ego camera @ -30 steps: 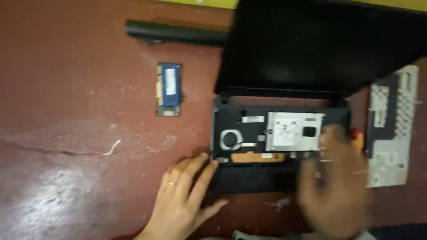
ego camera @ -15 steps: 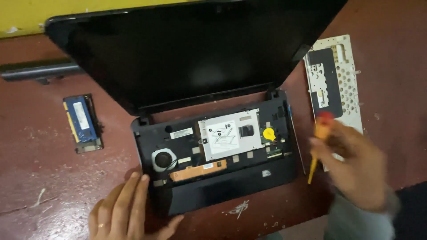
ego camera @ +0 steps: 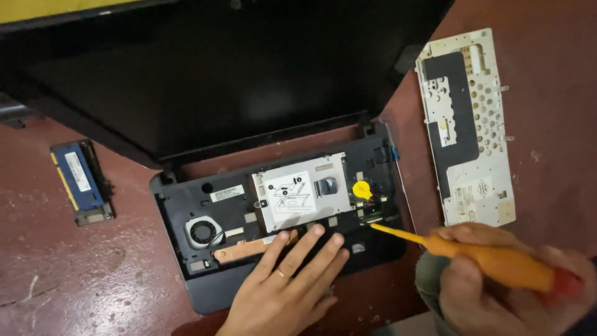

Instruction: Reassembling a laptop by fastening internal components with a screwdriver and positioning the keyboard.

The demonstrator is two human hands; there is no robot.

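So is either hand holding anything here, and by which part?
The right hand grips an orange screwdriver by its handle. The left hand holds nothing; it rests flat on the opened laptop.

Two bare hands show at the bottom of the view. The left hand (ego camera: 283,289) has no glove and no sleeve; its wrist runs bare to the bottom edge. A thin gold-coloured ring sits on one of its middle fingers, near the base, just above the knuckle. Its nails are short and plain. The right hand (ego camera: 497,292) is also ungloved, and appears blurred, so its nails and fine details cannot be made out. Just below and to the left of this hand, a cuff of dull grey-green fabric wraps the wrist, soft and slightly bunched. No watch or bracelet can be made out on either wrist.
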